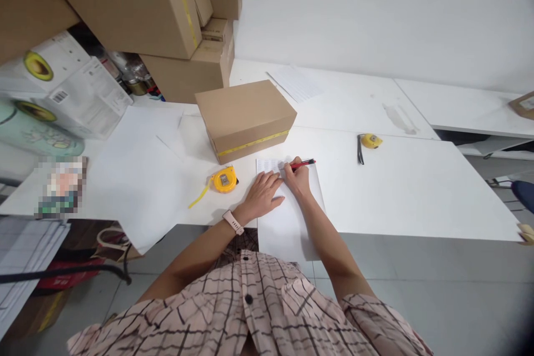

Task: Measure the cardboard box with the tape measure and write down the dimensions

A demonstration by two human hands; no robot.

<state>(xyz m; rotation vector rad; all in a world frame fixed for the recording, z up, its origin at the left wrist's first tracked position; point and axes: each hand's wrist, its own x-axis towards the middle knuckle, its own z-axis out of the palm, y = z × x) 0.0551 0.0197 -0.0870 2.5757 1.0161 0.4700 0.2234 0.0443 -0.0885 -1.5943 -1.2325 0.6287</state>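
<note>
– What's the shirt [219, 311] like?
– Pale pink, crossed by dark lines, with dark round buttons [249, 299] down the front.
– Sleeves [381, 320]?
– Short, in the same check.
– Any wristwear?
– A pale pink band [233, 222] with slots, on the left.

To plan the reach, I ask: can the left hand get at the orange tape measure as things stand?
Probably yes: the left hand rests on the paper, and the orange tape measure lies close to that hand, with nothing visible between them.
</note>
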